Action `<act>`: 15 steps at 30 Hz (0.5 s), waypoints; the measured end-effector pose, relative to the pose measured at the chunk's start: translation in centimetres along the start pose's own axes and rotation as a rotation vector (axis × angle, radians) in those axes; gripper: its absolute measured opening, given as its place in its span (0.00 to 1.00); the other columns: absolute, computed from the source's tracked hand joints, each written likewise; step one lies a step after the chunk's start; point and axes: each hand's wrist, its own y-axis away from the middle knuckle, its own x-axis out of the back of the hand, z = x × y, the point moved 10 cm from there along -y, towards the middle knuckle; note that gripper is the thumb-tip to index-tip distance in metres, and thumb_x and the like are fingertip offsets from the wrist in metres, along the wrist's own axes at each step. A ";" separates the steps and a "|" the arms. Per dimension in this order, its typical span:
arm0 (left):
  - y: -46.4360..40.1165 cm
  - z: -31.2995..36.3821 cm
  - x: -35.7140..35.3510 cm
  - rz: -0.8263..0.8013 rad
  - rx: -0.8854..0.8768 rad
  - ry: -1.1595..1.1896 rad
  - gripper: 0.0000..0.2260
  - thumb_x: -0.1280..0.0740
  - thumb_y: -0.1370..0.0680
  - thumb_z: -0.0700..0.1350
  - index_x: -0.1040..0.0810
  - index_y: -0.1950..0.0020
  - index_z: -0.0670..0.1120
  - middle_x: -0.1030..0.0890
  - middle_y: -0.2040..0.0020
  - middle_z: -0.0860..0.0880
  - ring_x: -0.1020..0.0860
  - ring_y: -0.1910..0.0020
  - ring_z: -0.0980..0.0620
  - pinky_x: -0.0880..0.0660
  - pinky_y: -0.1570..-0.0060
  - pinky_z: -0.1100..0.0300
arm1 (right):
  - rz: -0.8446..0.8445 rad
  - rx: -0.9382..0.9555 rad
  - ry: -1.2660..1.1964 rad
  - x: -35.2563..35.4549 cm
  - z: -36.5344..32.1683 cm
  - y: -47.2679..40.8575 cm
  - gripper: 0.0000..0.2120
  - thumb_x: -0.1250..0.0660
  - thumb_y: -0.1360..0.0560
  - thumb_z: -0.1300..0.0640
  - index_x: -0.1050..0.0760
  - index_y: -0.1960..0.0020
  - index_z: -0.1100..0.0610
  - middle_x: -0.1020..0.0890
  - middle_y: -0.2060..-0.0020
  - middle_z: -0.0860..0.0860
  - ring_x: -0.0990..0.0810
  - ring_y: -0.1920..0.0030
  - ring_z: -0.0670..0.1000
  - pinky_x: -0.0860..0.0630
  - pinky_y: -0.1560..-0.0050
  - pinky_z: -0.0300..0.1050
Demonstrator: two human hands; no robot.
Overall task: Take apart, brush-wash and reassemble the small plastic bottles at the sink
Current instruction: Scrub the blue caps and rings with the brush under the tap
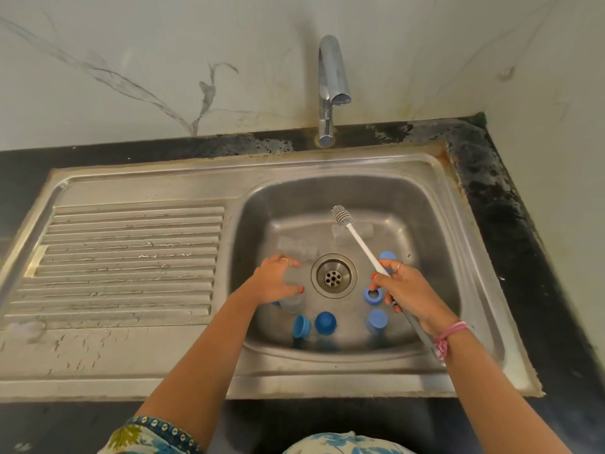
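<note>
Head view shows the left hand (274, 280) low in the left part of the sink basin (435, 257), its fingers curled down over a clear bottle body (292, 303) that stands near the left wall, left of the drain (334, 275); the hold looks like a top grasp, though the contact itself is partly hidden. The right hand (404, 290) grips the bottle brush (358, 242) by its handle, and the brush's long axis runs from near right to far left, with the bristle head raised over the far part of the basin, past the drain. So the bottle lies near and left of the bristle head, under the nearer left hand. Blue caps (325, 322) lie loose along the near side.
</note>
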 end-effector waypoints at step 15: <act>-3.9 -4.2 -3.4 -0.259 0.039 -0.439 0.31 0.26 0.29 0.37 0.33 0.28 0.46 0.33 0.32 0.44 0.28 0.36 0.43 0.28 0.38 0.52 | 0.015 -0.057 0.004 -1.5 0.7 -1.8 0.10 0.36 0.21 0.59 0.28 0.41 0.49 0.17 0.61 0.51 0.28 0.70 0.46 0.32 0.73 0.38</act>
